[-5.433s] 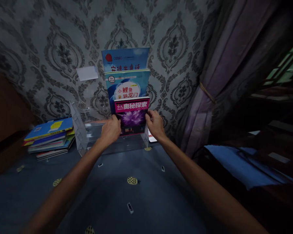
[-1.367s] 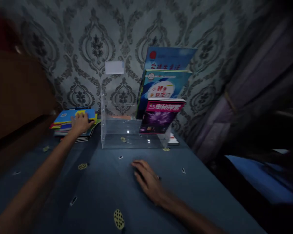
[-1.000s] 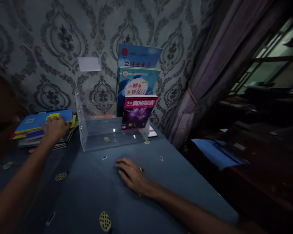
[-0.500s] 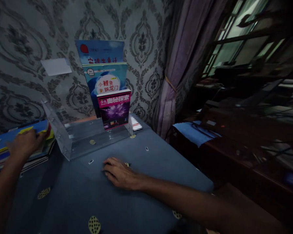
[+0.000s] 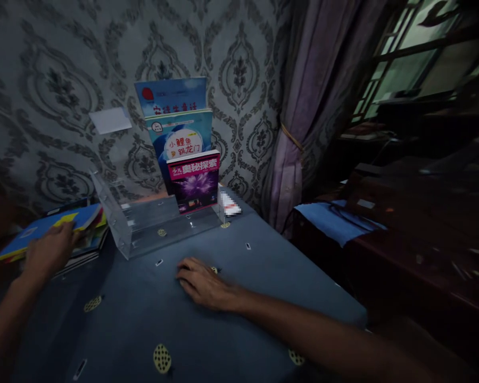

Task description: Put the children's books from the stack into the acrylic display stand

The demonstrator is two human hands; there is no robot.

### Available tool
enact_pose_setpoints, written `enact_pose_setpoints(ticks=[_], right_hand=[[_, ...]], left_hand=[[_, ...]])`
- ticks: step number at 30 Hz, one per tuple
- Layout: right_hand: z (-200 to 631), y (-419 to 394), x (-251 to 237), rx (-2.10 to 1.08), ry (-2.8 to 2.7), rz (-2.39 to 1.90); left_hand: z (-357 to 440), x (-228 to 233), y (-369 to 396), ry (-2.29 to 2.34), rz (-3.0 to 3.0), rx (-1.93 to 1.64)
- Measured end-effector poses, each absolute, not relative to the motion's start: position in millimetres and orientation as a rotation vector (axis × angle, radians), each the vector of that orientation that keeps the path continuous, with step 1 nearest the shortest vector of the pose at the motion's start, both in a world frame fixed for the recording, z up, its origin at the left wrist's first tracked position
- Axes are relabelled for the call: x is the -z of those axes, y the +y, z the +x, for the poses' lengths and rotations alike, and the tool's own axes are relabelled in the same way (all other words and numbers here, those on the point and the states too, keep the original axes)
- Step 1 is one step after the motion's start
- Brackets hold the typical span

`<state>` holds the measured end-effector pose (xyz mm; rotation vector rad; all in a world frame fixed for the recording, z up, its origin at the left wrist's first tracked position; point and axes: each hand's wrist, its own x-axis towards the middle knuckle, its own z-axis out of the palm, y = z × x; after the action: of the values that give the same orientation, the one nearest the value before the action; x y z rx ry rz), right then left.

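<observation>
My left hand (image 5: pixel 50 250) grips the near right edge of a blue book with a yellow patch (image 5: pixel 40 227). This is the top book of a stack (image 5: pixel 82 249) at the table's left, and its right edge is tilted up off the stack. My right hand (image 5: pixel 201 282) lies flat on the blue tablecloth (image 5: pixel 223 340), fingers spread, holding nothing. Behind it stands a clear acrylic rack (image 5: pixel 143 226). Its right side holds three upright books: a magenta one (image 5: pixel 193 181) in front, a light blue one (image 5: pixel 179 135) and a blue one (image 5: pixel 171 96) behind.
A white card (image 5: pixel 109 119) is stuck on the patterned wall. A tied purple curtain (image 5: pixel 303 106) hangs right of the table. Beyond it, a blue cloth (image 5: pixel 335 221) lies on dark furniture under a window (image 5: pixel 415 64). A small white item (image 5: pixel 230 205) lies beside the rack.
My left hand has closed on the top blue book and raised its right edge off the stack. My right hand stays flat on the cloth. The view swung right, then partly back.
</observation>
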<state>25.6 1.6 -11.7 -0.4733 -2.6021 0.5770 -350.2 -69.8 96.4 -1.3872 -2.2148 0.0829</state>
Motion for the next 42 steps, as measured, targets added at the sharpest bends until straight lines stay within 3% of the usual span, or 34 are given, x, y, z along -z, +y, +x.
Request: enact_pose_setpoints(ticks=[9,25,34,42], right_hand=[[23,10,28,-0.681,-2.489,-0.386],[27,3,24,-0.752,-2.477,-0.465],[23,5,26,-0.762,-2.526,-0.477],[-18,-27,8,-0.901,-2.599,-0.324]], left_hand=[[-319,-97,-111,-2.304,-1.313,-0.196],[-343,-1,-205,-2.021,-1.566,0.202],[-282,44,-275,-1.932,-1.79,0.29],[-225,31,-292,-1.89,-2.005,0.391]])
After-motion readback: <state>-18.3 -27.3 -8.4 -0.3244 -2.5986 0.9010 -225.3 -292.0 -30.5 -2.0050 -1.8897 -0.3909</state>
